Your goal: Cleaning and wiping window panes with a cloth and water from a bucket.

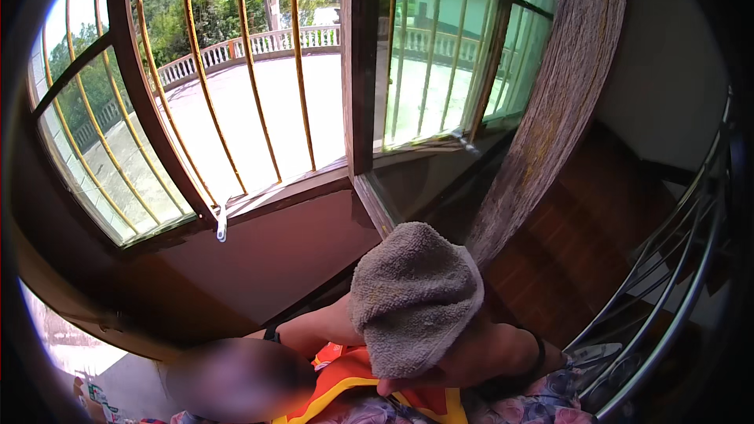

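A grey terry towel (pixel 418 300), bunched and folded, is between my two hands in front of the open wooden window sash (pixel 551 100). My left hand (pixel 333 321) reaches in from the left, a black band on its wrist, and goes in behind the towel, which hides its fingers. From the right, my right hand (pixel 465 350) grips the towel's lower edge; a dark band circles that wrist too. The towel's top overlaps the sash's lower corner; whether it touches the wood cannot be told. Green-tinted glass (pixel 442 70) fills the weathered sash frame.
Rusty vertical bars (pixel 247 70) cross the window opening, above a brown wall panel (pixel 283 241). A white window latch handle (pixel 221 224) hangs at the sill. Metal stair railings (pixel 677 312) curve along the right. A red and yellow apron (pixel 347 374) shows below my hands.
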A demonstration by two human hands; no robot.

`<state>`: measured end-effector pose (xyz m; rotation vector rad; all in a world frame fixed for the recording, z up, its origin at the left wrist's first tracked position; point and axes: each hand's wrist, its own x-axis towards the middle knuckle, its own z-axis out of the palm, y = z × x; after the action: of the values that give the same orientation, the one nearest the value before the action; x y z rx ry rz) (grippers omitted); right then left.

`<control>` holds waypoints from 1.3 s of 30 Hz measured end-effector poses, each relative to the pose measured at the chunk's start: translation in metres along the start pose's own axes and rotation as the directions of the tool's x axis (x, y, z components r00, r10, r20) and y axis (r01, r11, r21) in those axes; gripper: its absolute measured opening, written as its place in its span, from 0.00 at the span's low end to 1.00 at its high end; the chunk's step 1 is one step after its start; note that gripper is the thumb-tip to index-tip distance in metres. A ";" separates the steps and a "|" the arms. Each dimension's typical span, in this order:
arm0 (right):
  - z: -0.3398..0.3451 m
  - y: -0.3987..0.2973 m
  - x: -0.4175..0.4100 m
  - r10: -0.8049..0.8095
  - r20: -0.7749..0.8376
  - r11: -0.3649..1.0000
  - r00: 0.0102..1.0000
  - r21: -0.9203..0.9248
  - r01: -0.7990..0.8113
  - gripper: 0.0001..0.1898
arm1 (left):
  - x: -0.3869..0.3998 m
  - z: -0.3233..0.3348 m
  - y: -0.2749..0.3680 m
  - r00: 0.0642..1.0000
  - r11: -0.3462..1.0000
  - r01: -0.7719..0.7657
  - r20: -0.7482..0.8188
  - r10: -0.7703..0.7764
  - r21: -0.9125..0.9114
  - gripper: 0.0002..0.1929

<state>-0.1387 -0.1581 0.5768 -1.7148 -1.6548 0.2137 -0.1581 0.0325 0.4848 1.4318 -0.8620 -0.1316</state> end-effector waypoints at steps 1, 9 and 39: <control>0.006 0.006 0.004 -0.087 -0.024 0.996 0.996 0.032 0.088 0.18 | -0.003 -0.007 -0.007 0.987 0.996 0.006 -0.163 0.008 0.089 0.36; -0.081 0.050 -0.069 0.021 -0.975 0.980 0.222 -0.024 -0.199 0.31 | 0.057 -0.108 0.005 0.665 0.886 -0.351 -0.747 0.009 -0.303 0.19; -0.079 0.122 -0.064 0.159 -0.983 0.967 -0.087 0.173 -0.187 0.41 | 0.129 -0.058 -0.161 0.922 0.269 -0.288 0.191 0.337 0.919 0.25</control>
<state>-0.0056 -0.2351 0.5381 -1.3310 -0.1883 -0.8637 0.0316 -0.0237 0.4032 2.2897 -1.2605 0.8905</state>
